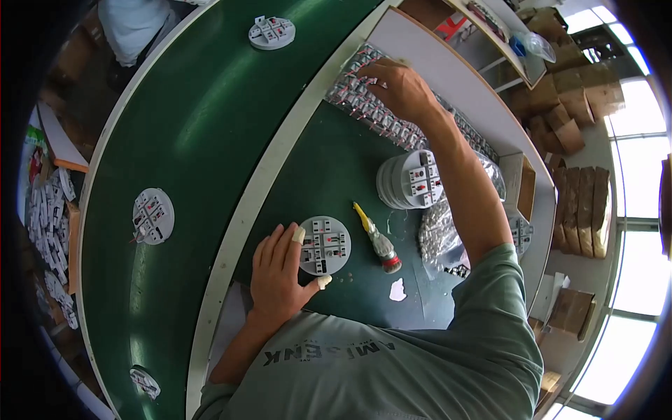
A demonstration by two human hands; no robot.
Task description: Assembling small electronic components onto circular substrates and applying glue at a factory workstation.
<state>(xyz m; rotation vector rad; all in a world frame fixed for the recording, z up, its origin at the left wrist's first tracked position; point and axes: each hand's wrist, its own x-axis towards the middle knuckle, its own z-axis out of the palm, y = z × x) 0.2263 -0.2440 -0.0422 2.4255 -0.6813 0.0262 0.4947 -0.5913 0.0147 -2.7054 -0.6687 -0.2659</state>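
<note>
A round white plate (341,253) with a grid of small grey, black and red parts lies on the green bench. My left hand (278,275) rests flat at its left edge, index fingertip touching the rim and thumb spread apart; pale covers wrap both fingertips. At the far side, my right hand (400,84) reaches over a block of many small metallic parts with red bits (371,115). Its fingers are bent together at the block's top, and whatever they pinch is too small to make out. A yellow-handled brush (379,241) lies to the right of the plate.
A stack of round plates (402,182) stands below my right forearm, beside a clear plastic bag of small parts (439,234). On the left, a green conveyor belt (203,175) carries several similar plates. A raised ledge (241,203) divides belt from bench. Cardboard boxes fill the right side.
</note>
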